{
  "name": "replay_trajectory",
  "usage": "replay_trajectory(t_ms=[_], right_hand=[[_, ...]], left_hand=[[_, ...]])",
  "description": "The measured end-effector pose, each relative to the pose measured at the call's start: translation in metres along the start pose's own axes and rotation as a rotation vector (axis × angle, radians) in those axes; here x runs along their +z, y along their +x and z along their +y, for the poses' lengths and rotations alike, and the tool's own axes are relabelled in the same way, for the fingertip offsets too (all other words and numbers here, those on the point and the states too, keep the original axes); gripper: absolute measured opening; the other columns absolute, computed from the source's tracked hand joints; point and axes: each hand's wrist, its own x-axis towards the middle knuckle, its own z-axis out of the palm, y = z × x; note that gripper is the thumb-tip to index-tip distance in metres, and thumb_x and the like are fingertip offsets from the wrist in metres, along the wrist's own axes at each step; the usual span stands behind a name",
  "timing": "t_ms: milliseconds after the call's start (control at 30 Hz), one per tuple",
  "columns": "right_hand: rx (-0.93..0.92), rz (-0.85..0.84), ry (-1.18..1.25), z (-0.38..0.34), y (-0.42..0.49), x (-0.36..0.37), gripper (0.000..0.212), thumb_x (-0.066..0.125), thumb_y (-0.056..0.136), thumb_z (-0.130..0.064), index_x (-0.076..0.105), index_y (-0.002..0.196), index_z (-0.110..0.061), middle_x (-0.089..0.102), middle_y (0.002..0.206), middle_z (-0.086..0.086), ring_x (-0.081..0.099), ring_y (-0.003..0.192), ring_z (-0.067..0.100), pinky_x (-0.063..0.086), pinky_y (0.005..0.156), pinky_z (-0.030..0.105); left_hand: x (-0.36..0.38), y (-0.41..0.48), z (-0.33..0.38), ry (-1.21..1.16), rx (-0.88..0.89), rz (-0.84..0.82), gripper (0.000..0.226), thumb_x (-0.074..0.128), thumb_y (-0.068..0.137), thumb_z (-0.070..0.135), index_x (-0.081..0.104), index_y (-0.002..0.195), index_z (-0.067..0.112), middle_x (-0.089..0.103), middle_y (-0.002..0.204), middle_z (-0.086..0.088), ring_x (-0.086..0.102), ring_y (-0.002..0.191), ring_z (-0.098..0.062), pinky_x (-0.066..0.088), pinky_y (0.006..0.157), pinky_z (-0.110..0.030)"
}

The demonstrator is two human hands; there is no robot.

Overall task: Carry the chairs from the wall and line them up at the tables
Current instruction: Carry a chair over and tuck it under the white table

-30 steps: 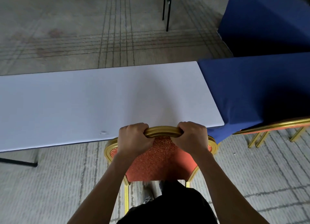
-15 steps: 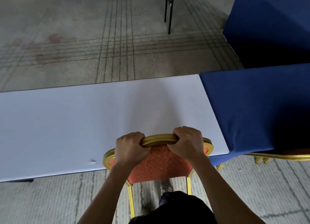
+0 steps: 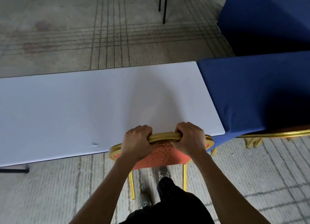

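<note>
A chair [image 3: 161, 155] with a gold frame and an orange patterned back stands at the near edge of the bare white table [image 3: 83, 109], its seat hidden beneath the tabletop. My left hand [image 3: 136, 142] and my right hand [image 3: 189, 139] both grip the gold top rail of the backrest, knuckles up, a short stretch of rail showing between them. Two gold rear legs reach the carpet just ahead of my feet.
To the right, a blue-clothed table [image 3: 255, 93] abuts the white one, and the gold rail of a second chair [image 3: 271, 134] shows at its near edge. Another blue-covered table [image 3: 268, 19] stands farther back right. Black table legs [image 3: 163, 6] rise at top centre.
The chair has slid further in under the white table, both hands holding the top rail throughout. The view has tilted down, so the tables sit lower in frame.
</note>
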Motion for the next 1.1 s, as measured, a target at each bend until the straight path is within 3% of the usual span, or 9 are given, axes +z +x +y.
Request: replay_trajectory(t_ms=[100,167,300,367,500,667,833,933,1100], right_hand=[[0.019,-0.099,-0.052,-0.002,-0.021,-0.003,0.016,0.063,0.063,-0.041,0.058,0.074,-0.03,0.057,0.069,-0.012,0.058,0.067,0.012,0.044,0.057,0.027],[0.01,-0.169,-0.06,-0.004,-0.038,-0.004,0.024,0.057,0.067,-0.049,0.066,0.083,-0.033,0.065,0.077,-0.014,0.064,0.076,0.011,0.048,0.063,0.027],[-0.018,-0.233,-0.048,-0.005,-0.078,-0.007,0.029,0.064,0.072,-0.06,0.071,0.094,-0.042,0.071,0.085,-0.019,0.066,0.082,0.005,0.04,0.064,0.023],[-0.008,-0.274,-0.011,-0.005,-0.097,-0.008,0.034,0.059,0.071,-0.064,0.071,0.097,-0.044,0.071,0.086,-0.022,0.067,0.083,0.003,0.04,0.064,0.023],[-0.014,-0.353,0.011,-0.004,-0.135,-0.009,0.033,0.066,0.075,-0.06,0.07,0.104,-0.046,0.073,0.094,-0.022,0.067,0.09,0.004,0.048,0.073,0.026],[-0.059,-0.435,0.034,0.0,-0.186,-0.011,0.056,0.044,0.073,-0.079,0.069,0.112,-0.048,0.073,0.101,-0.02,0.067,0.095,0.006,0.044,0.074,0.025],[-0.009,-0.481,0.089,0.002,-0.245,-0.008,0.041,0.061,0.081,-0.071,0.068,0.116,-0.051,0.074,0.099,-0.016,0.067,0.094,0.009,0.046,0.077,0.026],[-0.042,-0.498,0.121,0.001,-0.282,-0.004,0.033,0.066,0.084,-0.06,0.072,0.113,-0.047,0.075,0.09,-0.011,0.068,0.086,0.014,0.042,0.069,0.026],[-0.033,-0.436,0.169,-0.007,-0.333,0.005,0.032,0.067,0.08,-0.055,0.074,0.107,-0.041,0.075,0.09,-0.011,0.07,0.086,0.011,0.052,0.073,0.028]], left_hand=[[0.003,-0.019,0.008,-0.012,-0.038,-0.128,0.031,0.068,0.081,0.055,0.053,0.083,0.028,0.047,0.077,0.015,0.047,0.073,-0.012,0.038,0.065,-0.03],[0.003,-0.036,0.013,-0.026,-0.044,-0.179,0.028,0.065,0.084,0.057,0.059,0.093,0.031,0.056,0.087,0.015,0.054,0.084,-0.011,0.037,0.07,-0.029],[0.003,-0.074,0.025,-0.05,-0.081,-0.291,0.037,0.06,0.086,0.063,0.063,0.115,0.041,0.066,0.109,0.021,0.061,0.101,-0.006,0.045,0.083,-0.029],[0.004,-0.09,0.032,-0.052,-0.097,-0.343,0.038,0.059,0.087,0.063,0.061,0.121,0.046,0.066,0.115,0.025,0.062,0.105,-0.003,0.044,0.084,-0.028],[0.007,-0.126,0.048,-0.064,-0.127,-0.413,0.034,0.058,0.09,0.06,0.059,0.123,0.053,0.068,0.111,0.028,0.064,0.1,-0.001,0.04,0.079,-0.028],[0.021,-0.175,0.067,-0.063,-0.172,-0.451,0.035,0.055,0.089,0.063,0.058,0.123,0.054,0.07,0.108,0.027,0.066,0.095,-0.003,0.047,0.083,-0.032],[0.035,-0.229,0.087,-0.084,-0.223,-0.511,0.036,0.058,0.089,0.055,0.056,0.125,0.057,0.07,0.11,0.026,0.066,0.097,-0.007,0.047,0.086,-0.035],[0.044,-0.265,0.102,-0.097,-0.243,-0.525,0.043,0.062,0.089,0.044,0.054,0.129,0.059,0.071,0.11,0.023,0.065,0.099,-0.01,0.047,0.084,-0.036],[0.052,-0.317,0.117,-0.102,-0.294,-0.428,0.047,0.066,0.086,0.044,0.056,0.129,0.061,0.073,0.103,0.019,0.068,0.097,-0.012,0.047,0.08,-0.032]])
